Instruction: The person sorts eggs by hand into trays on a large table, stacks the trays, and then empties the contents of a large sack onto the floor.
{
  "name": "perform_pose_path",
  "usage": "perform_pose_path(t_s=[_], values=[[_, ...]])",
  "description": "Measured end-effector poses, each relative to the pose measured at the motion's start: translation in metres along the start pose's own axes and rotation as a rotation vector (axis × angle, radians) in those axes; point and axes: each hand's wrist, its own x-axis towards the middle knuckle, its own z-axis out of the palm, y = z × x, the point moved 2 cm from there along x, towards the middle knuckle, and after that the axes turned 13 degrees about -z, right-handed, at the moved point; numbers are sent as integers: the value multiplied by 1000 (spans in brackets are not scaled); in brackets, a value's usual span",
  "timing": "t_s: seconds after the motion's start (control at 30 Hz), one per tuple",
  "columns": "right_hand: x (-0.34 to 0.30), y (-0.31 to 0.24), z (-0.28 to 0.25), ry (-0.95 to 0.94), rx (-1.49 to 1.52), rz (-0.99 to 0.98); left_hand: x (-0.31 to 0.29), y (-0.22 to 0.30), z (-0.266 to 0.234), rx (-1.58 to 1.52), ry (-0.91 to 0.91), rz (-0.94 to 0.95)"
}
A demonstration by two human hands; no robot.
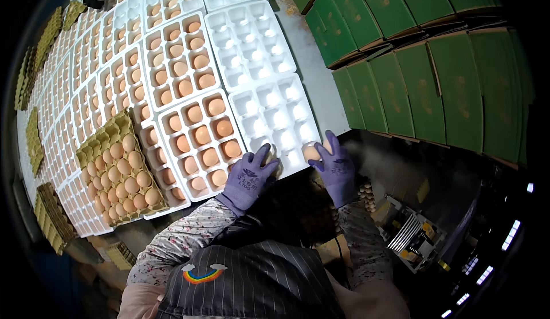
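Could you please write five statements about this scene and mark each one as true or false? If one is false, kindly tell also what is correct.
1. The left hand and the right hand both wear purple gloves. True.
2. The green boxes are on the picture's left side. False: the green boxes are on its right side.
3. The right hand touches an egg. True.
4. The fibre tray on the left holds no eggs. False: the fibre tray holds many.
5. The dark striped apron shows a rainbow. True.

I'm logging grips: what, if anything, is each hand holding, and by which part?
The right hand appears to hold eggs by their sides; the left hand partly covers another egg, and its hold cannot be told.
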Motion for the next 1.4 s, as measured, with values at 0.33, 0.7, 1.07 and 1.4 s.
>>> perform_pose_path(t_s=[0.33, 0.7, 1.07, 1.4], values=[[25, 18, 27, -6, 880, 42, 58, 22, -2, -96, -26, -281], [40, 64, 91, 330, 952, 226, 53, 22, 2, -236, 243, 16], [170, -157, 8, 138, 799, -272, -165, -241, -232, -106, 761, -761], [244, -309, 49, -176, 1281, 23, -199, -363, -273, -41, 324, -448]])
